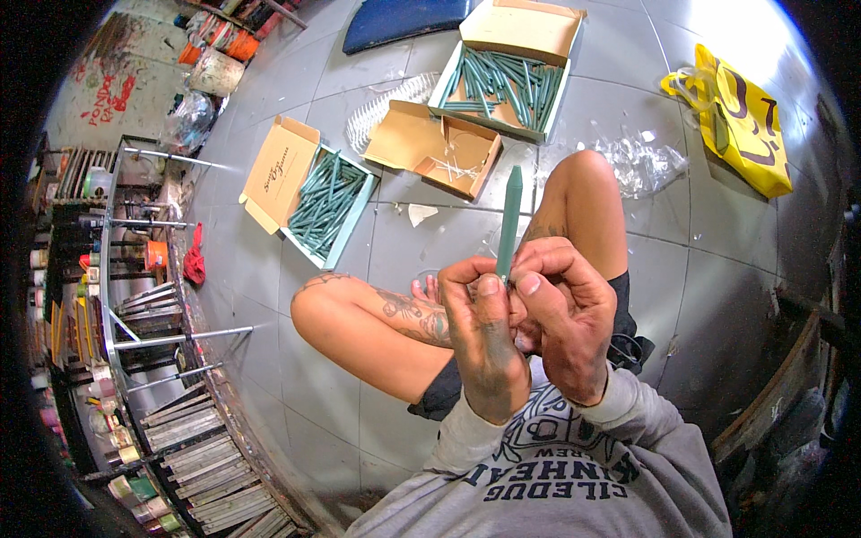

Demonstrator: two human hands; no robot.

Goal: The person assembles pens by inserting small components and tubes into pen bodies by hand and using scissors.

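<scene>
Slim green pointed stick between bare left hand and bare right hand, tip away from body; thumbs, curled forefingers pinching lower end; open shallow cardboard box of similar green sticks on grey tiled floor beyond left knee

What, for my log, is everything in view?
Held stick: one, green, at fingertips
Open boxes: two, pale and brown, floor ahead
Boxed sticks: many, green, inside them
Small box: one, brown, between them
Thin sticks: several, white, inside it
Ribbed sheet: one, translucent, beyond small box
Crumpled plastic: uncounted, clear, past right knee
Bag: one, yellow, far right
Pad: one, blue, top
Cloth-like piece: one, red, beside shelving
Shelving: count unclear, mixed, left
Jars: many, mixed, on shelving
Sweatshirt: one, grey, bottom
Legs: two, centre
Left hand, right hand: one each, at stick
</scene>
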